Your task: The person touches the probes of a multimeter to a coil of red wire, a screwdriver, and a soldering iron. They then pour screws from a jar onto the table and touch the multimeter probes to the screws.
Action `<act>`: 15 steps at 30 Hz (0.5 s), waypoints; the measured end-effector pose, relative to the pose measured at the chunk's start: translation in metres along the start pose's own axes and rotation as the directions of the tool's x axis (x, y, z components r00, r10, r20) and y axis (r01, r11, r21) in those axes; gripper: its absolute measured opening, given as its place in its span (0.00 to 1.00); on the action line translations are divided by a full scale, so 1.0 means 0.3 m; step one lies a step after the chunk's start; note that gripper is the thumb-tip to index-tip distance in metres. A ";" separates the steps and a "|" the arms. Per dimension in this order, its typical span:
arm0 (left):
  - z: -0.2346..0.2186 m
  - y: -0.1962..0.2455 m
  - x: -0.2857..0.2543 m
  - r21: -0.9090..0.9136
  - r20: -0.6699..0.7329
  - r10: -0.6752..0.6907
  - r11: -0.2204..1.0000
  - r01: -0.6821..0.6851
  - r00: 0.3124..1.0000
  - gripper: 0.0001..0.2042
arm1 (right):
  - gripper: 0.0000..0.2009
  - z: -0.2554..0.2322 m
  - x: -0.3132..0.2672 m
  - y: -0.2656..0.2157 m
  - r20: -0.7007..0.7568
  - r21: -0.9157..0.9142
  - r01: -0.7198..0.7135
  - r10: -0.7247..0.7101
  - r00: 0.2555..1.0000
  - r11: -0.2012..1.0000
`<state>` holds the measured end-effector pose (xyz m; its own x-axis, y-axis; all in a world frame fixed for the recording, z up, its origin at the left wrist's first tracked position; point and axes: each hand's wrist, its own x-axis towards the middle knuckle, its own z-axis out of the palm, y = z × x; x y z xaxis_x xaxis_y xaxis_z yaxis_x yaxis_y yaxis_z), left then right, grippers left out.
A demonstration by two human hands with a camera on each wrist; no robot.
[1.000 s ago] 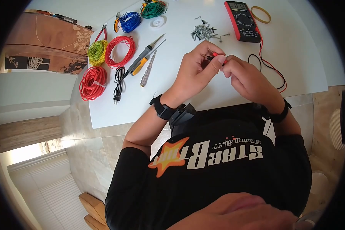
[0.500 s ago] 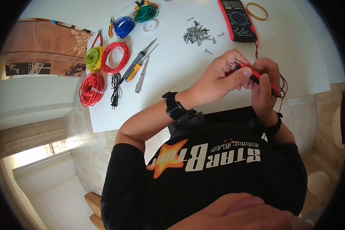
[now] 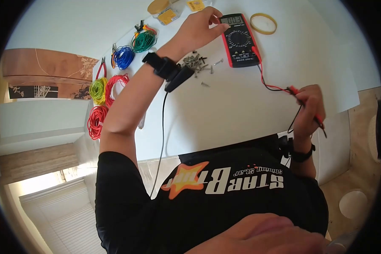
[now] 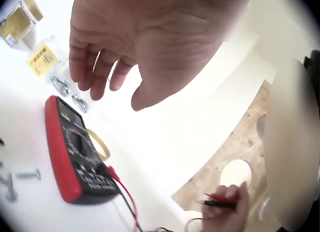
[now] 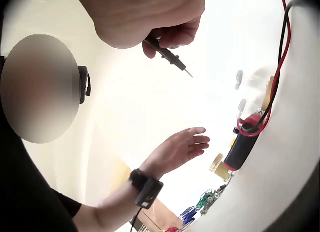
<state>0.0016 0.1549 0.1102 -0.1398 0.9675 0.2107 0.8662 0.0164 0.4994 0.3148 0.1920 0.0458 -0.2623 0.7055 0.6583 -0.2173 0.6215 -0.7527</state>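
My left hand (image 3: 201, 28) reaches over the table, its thumb and fingers overlapping the display end of the red-and-black multimeter (image 3: 240, 40) in the head view. In the right wrist view that hand (image 5: 177, 149) is raised, fingers loosely extended and holding nothing. The multimeter lies face up, its screen lit with digits. Off to the right, my right hand (image 3: 310, 111) grips the red and black test probes together. One dark probe (image 5: 170, 56) points its metal tip out of the fist in the right wrist view. Red and black leads (image 3: 269, 84) run from the probes to the meter.
A pile of screws (image 3: 194, 62) lies left of the multimeter, a yellow ring (image 3: 263, 24) to its right. Coils of blue wire (image 3: 124, 57), green wire (image 3: 144, 41) and red wire (image 3: 98, 122) line the left side. Small yellow-labelled packets (image 3: 167, 17) sit at the back.
The left hand has let go of the probes and moved forward to the multimeter. My right hand has drawn away to the right with both probes. The meter's reading has changed.
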 end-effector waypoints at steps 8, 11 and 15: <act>0.208 -0.050 0.326 0.156 0.134 0.089 0.982 -0.109 0.987 0.30 | 0.06 0.022 -0.026 0.057 0.346 0.021 -0.020 0.011 0.938 1.000; 0.230 -0.035 0.343 0.078 0.175 0.056 0.994 -0.070 0.983 0.31 | 0.06 0.005 -0.029 0.058 0.405 0.077 -0.075 0.038 0.914 0.994; 0.261 -0.151 0.372 0.422 -0.136 0.395 0.853 -0.307 0.909 0.24 | 0.08 -0.007 -0.022 0.071 0.343 0.097 -0.067 0.030 0.939 0.993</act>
<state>-0.0156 0.2818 0.0453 0.1497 0.8514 0.5026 0.9843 -0.1767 0.0062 0.3139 0.2012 0.0255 -0.5752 0.5641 0.5924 -0.2896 0.5369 -0.7924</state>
